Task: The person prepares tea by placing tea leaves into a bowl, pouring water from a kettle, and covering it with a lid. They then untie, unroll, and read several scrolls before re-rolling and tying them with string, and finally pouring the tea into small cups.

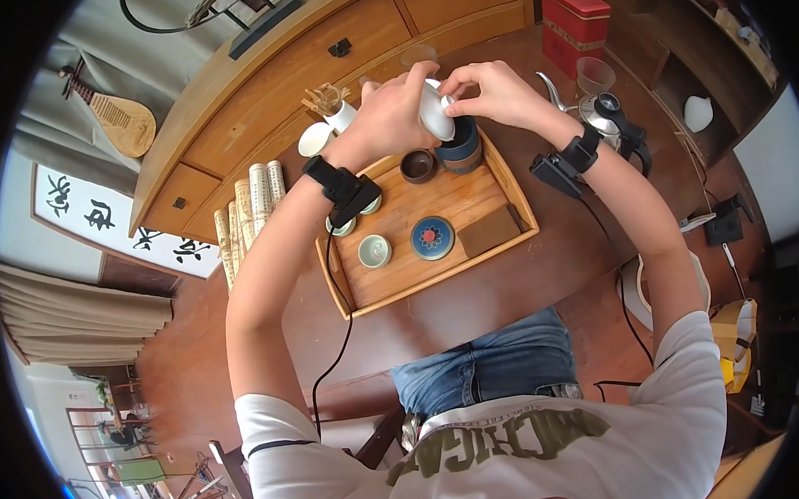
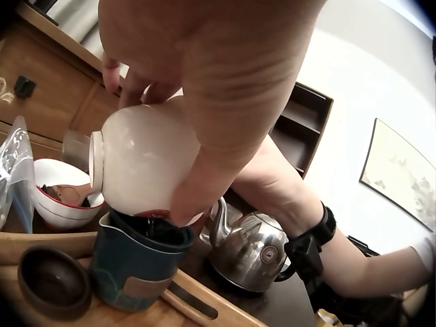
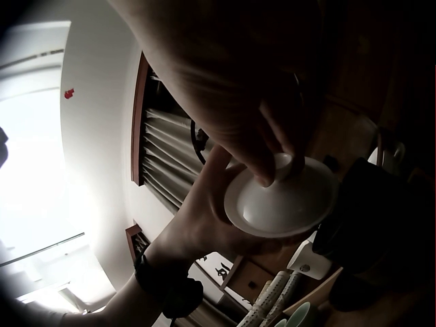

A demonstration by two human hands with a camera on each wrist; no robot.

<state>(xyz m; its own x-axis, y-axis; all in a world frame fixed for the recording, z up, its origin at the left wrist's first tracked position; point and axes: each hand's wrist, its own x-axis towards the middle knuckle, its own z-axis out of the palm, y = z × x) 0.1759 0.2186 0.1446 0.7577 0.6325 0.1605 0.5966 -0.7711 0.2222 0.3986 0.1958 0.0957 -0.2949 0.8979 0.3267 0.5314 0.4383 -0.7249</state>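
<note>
My left hand (image 1: 390, 118) grips a white lidded bowl (image 2: 146, 160) by its sides, tipped over so its foot faces sideways. The bowl's rim is low over the mouth of a dark blue cup (image 2: 136, 262) at the tray's back right. The thumb and fingers of my right hand (image 1: 498, 95) pinch the knob of the white lid (image 3: 283, 204), which lies against the bowl's mouth. Whether liquid runs between bowl and cup is unclear.
A wooden tray (image 1: 392, 289) bears a small dark bowl (image 1: 419, 166), a pale green cup (image 1: 374, 251), a blue round lid (image 1: 432, 238) and a brown cloth (image 1: 490, 233). A steel kettle (image 2: 252, 252) stands right of the tray, scrolls (image 1: 258, 188) lie left, and a red tin (image 1: 575, 28) is behind.
</note>
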